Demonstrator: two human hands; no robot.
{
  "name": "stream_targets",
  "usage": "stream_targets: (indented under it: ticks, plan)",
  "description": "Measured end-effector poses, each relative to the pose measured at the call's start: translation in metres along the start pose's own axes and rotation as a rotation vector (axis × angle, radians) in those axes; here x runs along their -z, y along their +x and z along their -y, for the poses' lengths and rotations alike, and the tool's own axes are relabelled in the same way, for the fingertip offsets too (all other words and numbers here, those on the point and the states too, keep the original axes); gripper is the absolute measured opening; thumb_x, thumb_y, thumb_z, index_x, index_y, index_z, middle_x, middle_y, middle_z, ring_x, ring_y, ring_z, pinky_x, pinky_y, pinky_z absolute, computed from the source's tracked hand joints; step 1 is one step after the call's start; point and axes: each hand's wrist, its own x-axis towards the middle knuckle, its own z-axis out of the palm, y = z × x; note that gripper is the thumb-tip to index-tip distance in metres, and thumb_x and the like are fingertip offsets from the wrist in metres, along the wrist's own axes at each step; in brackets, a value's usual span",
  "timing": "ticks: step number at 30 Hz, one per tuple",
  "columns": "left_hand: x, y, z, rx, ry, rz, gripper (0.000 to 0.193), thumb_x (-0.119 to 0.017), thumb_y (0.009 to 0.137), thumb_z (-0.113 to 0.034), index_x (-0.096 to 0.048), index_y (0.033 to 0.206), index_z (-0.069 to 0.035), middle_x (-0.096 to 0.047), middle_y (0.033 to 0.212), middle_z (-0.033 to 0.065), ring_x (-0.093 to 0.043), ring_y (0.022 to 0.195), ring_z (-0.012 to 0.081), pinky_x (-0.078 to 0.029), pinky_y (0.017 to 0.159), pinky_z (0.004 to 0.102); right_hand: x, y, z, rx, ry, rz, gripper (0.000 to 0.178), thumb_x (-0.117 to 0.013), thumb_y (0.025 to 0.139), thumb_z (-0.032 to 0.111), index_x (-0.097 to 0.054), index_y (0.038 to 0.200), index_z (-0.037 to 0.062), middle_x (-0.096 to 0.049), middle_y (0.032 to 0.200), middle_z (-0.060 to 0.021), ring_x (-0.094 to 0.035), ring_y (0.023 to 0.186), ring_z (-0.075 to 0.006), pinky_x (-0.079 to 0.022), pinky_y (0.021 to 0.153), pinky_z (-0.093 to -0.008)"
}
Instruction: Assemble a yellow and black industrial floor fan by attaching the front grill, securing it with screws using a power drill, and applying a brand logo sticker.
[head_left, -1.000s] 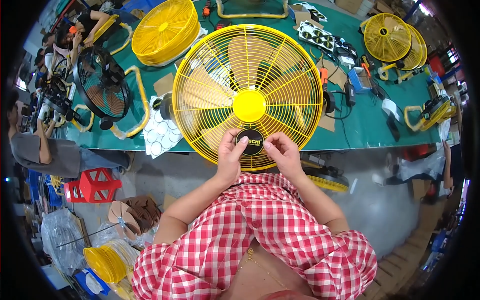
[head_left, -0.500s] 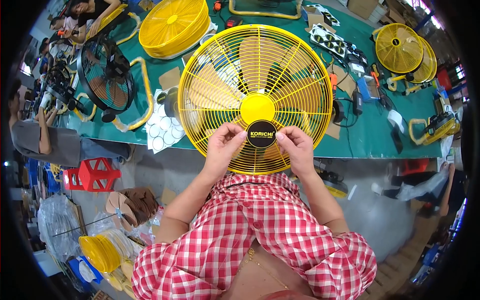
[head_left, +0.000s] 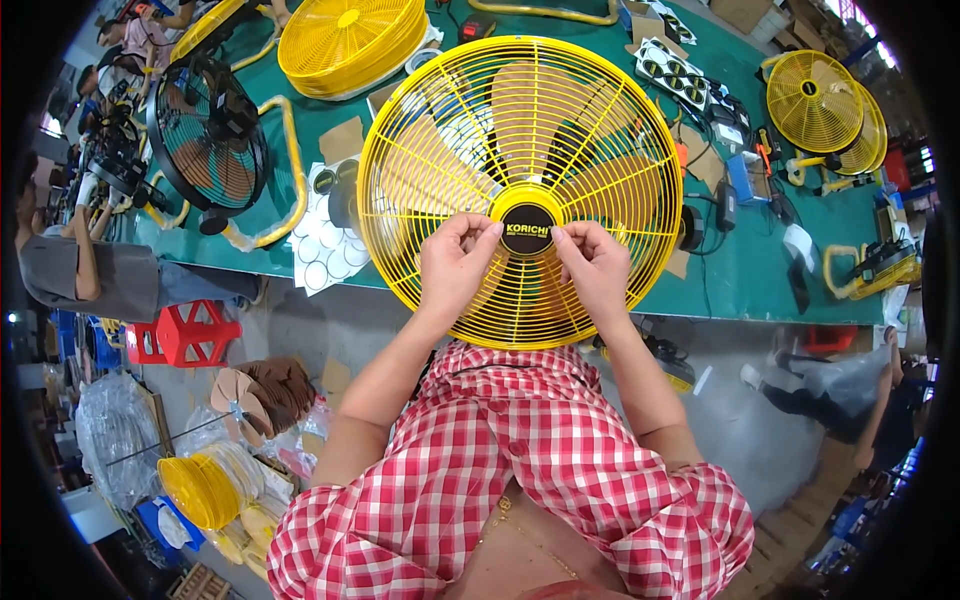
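A round black label [head_left: 529,241] with yellow print lies over the hub of a yellow fan grille [head_left: 520,42], with a ring of the yellow hub showing around it. My left hand [head_left: 457,265] pinches the label's left edge between thumb and fingers. At the right edge, my right hand [head_left: 597,270] has it in a similar pinch. Tan fan blades [head_left: 528,110] show through the wires. The fan stands tilted toward me at the table's near edge. Whether the label's back touches the hub everywhere is hidden.
On the green table [head_left: 735,295] are stacked yellow grilles [head_left: 350,55], a black fan [head_left: 205,140], a sheet with white circles [head_left: 325,255] and a sheet of black labels [head_left: 672,72]. Yellow fans [head_left: 815,105] stand right. A red stool [head_left: 195,335] and another person [head_left: 90,265] are left.
Both hands have moved the label up from below the hub onto it, now covering its yellow centre. The fan appears slightly larger and shifted right in view.
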Motion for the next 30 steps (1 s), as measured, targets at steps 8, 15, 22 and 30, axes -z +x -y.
stream_targets:
  ticks: [8,15,22,30]
  plan:
    - [-0.004,0.003,0.012,-0.11,0.119,-0.041,0.013,-0.062,0.083,-0.01,-0.059,0.084,0.002,-0.053,0.059,-0.002,-0.046,0.047,0.0019,-0.037,0.043,0.016,-0.001,0.005,-0.01,0.104,-0.139,-0.054,0.013,-0.06,0.084,0.009,-0.059,0.083,-0.0034,-0.055,0.06,-0.0001,-0.045,0.044,-0.002,-0.033,0.038,-0.0168]
    - [-0.003,0.001,0.007,-0.085,0.098,-0.039,0.013,-0.061,0.083,-0.009,-0.059,0.085,0.003,-0.054,0.06,-0.0014,-0.046,0.047,0.0021,-0.037,0.043,0.0161,-0.004,0.004,-0.011,0.159,-0.18,-0.082,0.012,-0.061,0.084,0.009,-0.06,0.082,-0.0033,-0.055,0.058,0.0004,-0.044,0.043,-0.0018,-0.033,0.037,-0.017]
    - [-0.006,0.001,0.013,-0.186,0.141,-0.069,0.012,-0.062,0.082,-0.007,-0.055,0.085,0.002,-0.05,0.057,-0.0027,-0.044,0.047,0.0017,-0.035,0.042,0.0167,-0.007,0.004,-0.011,0.206,-0.248,-0.105,0.015,-0.064,0.082,0.011,-0.058,0.076,-0.0018,-0.054,0.055,-0.0007,-0.045,0.042,-0.0038,-0.034,0.037,-0.0199]
    - [-0.008,-0.026,0.016,-0.515,0.35,0.161,0.02,-0.069,0.076,-0.018,-0.055,0.08,-0.005,-0.047,0.054,0.0032,-0.047,0.043,0.0119,-0.035,0.04,0.0262,0.019,0.02,0.011,0.342,-0.553,-0.314,0.033,-0.07,0.076,0.02,-0.046,0.061,0.0046,-0.044,0.048,-0.0017,-0.041,0.04,-0.0106,-0.032,0.039,-0.0264]
